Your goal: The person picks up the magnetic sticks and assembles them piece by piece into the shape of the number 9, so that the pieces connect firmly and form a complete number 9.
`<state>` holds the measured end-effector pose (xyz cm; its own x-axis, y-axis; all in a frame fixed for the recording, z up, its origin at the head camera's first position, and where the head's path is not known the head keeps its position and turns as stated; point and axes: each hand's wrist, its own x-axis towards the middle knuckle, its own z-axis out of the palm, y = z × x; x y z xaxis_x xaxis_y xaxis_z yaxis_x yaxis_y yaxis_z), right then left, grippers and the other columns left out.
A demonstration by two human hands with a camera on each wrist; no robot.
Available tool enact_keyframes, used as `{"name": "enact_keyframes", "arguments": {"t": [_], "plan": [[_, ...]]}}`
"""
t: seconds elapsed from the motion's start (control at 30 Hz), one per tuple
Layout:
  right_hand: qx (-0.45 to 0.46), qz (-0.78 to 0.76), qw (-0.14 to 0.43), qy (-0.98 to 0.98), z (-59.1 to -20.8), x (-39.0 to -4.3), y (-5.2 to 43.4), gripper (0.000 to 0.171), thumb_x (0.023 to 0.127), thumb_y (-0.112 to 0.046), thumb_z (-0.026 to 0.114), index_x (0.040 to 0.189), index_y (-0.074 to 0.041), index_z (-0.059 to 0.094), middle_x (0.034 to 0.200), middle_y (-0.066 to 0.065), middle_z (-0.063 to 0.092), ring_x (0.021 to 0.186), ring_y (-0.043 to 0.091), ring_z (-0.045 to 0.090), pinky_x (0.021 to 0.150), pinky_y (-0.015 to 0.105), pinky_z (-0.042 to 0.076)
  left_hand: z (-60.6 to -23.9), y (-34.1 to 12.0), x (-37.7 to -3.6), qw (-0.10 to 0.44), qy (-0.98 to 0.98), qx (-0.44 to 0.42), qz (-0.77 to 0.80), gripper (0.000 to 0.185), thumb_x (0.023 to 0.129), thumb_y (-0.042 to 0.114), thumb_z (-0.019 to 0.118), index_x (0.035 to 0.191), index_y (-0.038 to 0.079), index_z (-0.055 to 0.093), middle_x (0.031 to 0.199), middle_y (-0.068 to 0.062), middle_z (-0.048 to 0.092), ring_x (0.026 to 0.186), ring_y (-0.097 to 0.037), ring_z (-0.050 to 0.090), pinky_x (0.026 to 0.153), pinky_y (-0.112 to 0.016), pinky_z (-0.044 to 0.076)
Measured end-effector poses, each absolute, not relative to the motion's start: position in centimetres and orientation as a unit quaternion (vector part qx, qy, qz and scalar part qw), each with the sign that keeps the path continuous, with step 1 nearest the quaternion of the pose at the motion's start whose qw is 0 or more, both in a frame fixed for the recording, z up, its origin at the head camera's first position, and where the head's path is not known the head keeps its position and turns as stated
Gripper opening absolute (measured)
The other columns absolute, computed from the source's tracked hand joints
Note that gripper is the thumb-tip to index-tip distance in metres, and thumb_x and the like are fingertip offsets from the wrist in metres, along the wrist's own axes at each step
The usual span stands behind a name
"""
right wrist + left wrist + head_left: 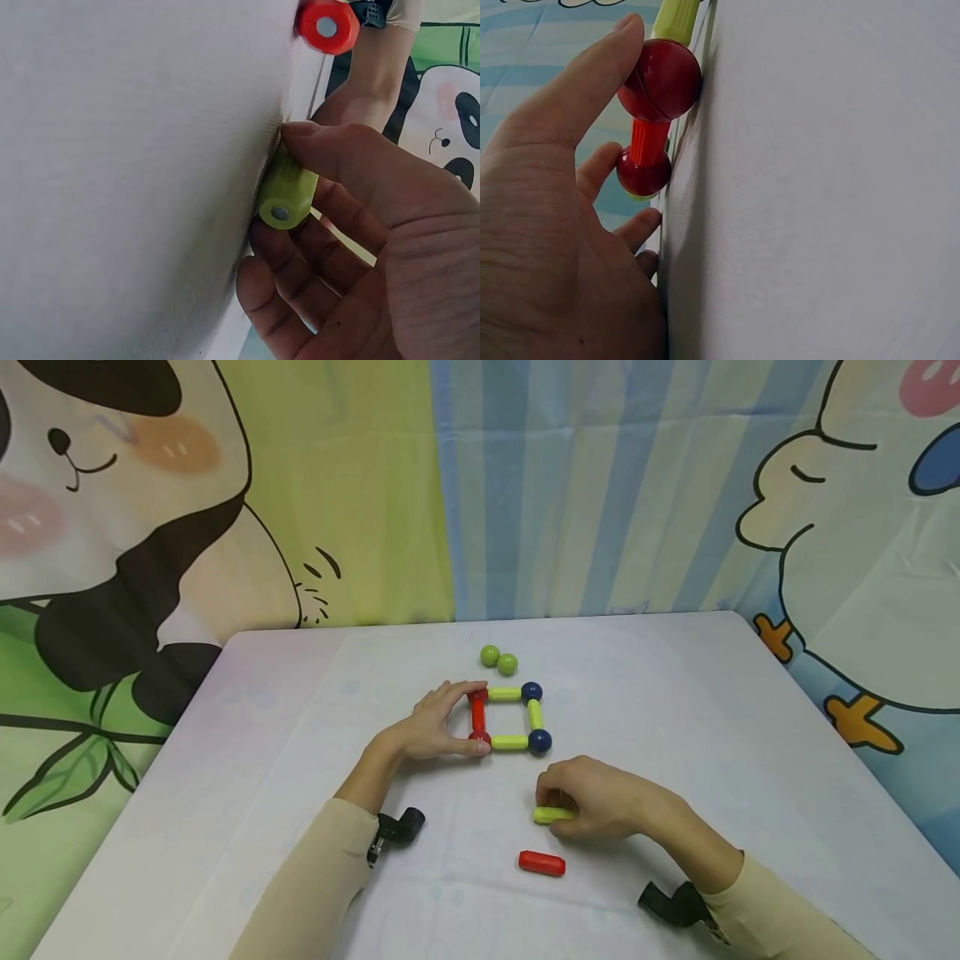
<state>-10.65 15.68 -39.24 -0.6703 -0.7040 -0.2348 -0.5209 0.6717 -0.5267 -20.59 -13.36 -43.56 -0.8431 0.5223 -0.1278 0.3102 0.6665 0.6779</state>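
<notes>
A white bench carries a square of sticks and balls: a red stick between two red balls, yellow-green sticks on the other sides, two dark blue balls. Two loose yellow-green balls lie beyond; a loose yellow-green stick and an orange-red stick lie nearer. Beige sleeves. The backdrop shows blue stripes, a black-and-white panda on green, and a white cartoon bird

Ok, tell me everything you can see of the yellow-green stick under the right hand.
The yellow-green stick is a short, smooth, plastic-looking rod with rounded ends; the right wrist view shows a small grey metal disc set into its end face. It lies flat on the white table, apart from the square frame, near the loose red stick. The right hand pinches it between thumb and curled fingers.
</notes>
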Motion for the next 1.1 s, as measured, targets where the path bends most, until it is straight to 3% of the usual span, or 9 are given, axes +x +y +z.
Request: {"name": "enact_keyframes", "arguments": {"t": [0.23,0.53,1.1], "plan": [[-0.32,-0.24,0.183,0.898,-39.6,-11.0,16.0,0.015,0.089,-0.019,0.076,0.095,-0.023,0.064,0.08,-0.01,0.057,0.074,0.008,0.054,0.067,0.025,0.049,-43.6,-13.4,-20.5,0.156,0.9,0.23,0.337,0.099,0.077,0.06,0.081,0.16,0.04,0.03,0.17,-0.002,0.021,0.159,-0.038,0.003,0.119,-0.072,0.008],[-0.247,-0.297,0.162,0.908,-40.2,-11.8,16.6,0.018,0.092,-0.03,0.076,0.1,-0.018,0.065,0.079,-0.008,0.06,0.073,0.01,0.057,0.066,0.026,0.049,-43.6,-13.4,-20.5,0.158,0.901,0.227,0.335,0.099,0.078,0.06,0.081,0.16,0.042,0.029,0.171,-0.001,0.02,0.159,-0.036,0.003,0.119,-0.071,0.007],[-0.114,-0.422,0.219,0.872,-41.1,-12.8,16.1,0.028,0.092,-0.03,0.078,0.095,-0.005,0.067,0.075,0.002,0.072,0.068,0.017,0.071,0.066,0.032,0.059,-43.3,-13.2,-20.3,0.155,0.899,0.23,0.338,0.1,0.077,0.06,0.082,0.16,0.039,0.029,0.17,0.0,0.021,0.159,-0.034,0.001,0.121,-0.069,0.004]]}}
